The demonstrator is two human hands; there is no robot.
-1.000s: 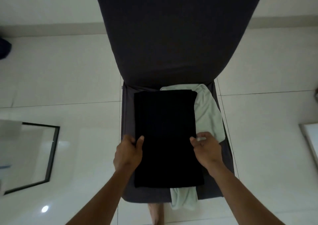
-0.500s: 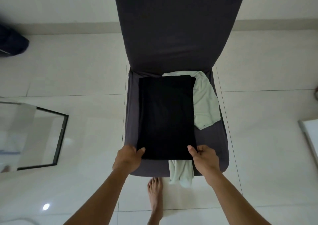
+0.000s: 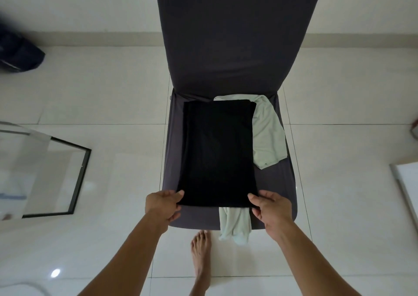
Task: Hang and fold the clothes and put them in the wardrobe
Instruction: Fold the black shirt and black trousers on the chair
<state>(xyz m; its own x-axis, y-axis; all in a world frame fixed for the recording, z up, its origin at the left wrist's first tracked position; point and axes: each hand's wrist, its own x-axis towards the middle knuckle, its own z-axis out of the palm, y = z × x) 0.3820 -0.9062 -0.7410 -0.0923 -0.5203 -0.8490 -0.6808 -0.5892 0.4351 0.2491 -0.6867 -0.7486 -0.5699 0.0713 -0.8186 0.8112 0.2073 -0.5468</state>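
Note:
A black garment [image 3: 218,153], folded into a long rectangle, lies flat on the seat of a dark grey covered chair [image 3: 230,47]. My left hand [image 3: 163,205] pinches its near left corner, thumb on top. My right hand [image 3: 270,208] pinches its near right corner the same way. Beneath the black garment lies a pale green garment [image 3: 267,133], showing at the right side and hanging over the seat's front edge.
A black-framed glass pane [image 3: 56,176] lies on the white tiled floor at the left. A dark bag [image 3: 18,53] sits at the far left by the wall. My bare foot [image 3: 201,252] stands before the chair. A white panel [image 3: 407,189] is at the right edge.
My hands slid from the sides of the black garment toward me to its near corners. The view pulled back, so the chair and my foot show more fully.

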